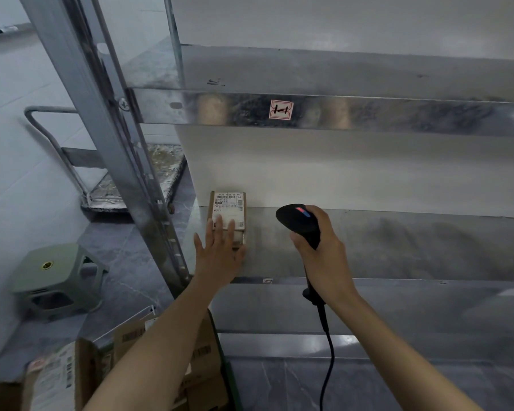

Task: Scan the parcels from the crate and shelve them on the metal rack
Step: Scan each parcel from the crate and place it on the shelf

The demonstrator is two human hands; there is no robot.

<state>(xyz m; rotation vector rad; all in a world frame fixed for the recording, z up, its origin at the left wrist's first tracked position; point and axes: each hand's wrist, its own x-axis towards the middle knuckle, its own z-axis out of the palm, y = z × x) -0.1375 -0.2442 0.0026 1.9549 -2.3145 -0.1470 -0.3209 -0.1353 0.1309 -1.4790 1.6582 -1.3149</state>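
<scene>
While the left hand (220, 256) touches the parcel (227, 207), a stool (54, 274) stands nearby

My left hand (220, 256) is covering the near end of the small brown cardboard parcel (227, 207). My right hand (324, 262) is hiding the handle of the black plastic scanner (298, 222), and its black cord (333, 360) is running off the near edge.

Pretty bare storeroom tbh. Plain white wall (339, 167) runs from 12 round to 3 o'clock, and there's a paler bluish wall (9, 161) over at 9. The floor (122, 247) is dark grey stone-look tile with pale veining. A green plastic stool (55, 271) sits on it at 8 o'clock, and a platform trolley (109, 192) with a bent metal push handle (54, 109) is parked at 10. Light's flat and soft.
</scene>
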